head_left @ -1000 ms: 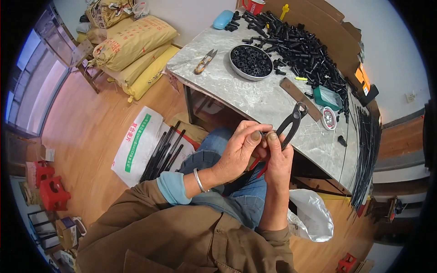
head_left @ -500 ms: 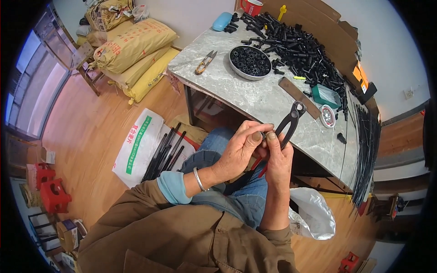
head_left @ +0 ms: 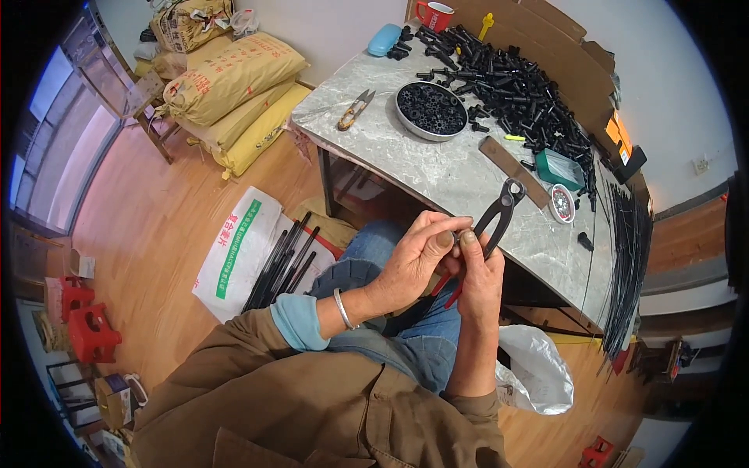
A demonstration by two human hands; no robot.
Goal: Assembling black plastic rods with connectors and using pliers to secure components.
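Note:
Over my lap, both hands meet at the near edge of the table. My right hand (head_left: 481, 282) is closed round a pair of end-cutting pincers (head_left: 500, 209), with black jaws pointing up and away and red handles below the palm. Its thumb and fingertips also press against those of my left hand (head_left: 415, 261). My left hand is closed in a pinch, and the small dark thing between the fingertips is mostly hidden. On the table stands a round metal bowl (head_left: 400, 118) of small black rings, beside a heap of black plastic parts (head_left: 507, 82).
The grey marbled table (head_left: 374, 148) also bears thread snips (head_left: 356, 110), a flat brown bar (head_left: 513, 171), a green box (head_left: 559, 170), a small white dish (head_left: 573, 212) and a bundle of black rods (head_left: 628, 257). Dark tubes (head_left: 281, 265) lie on a white sack at my left.
My hands stay together with the pincers still in my right hand. The fingertips have shifted only slightly, and the whole view has moved a little.

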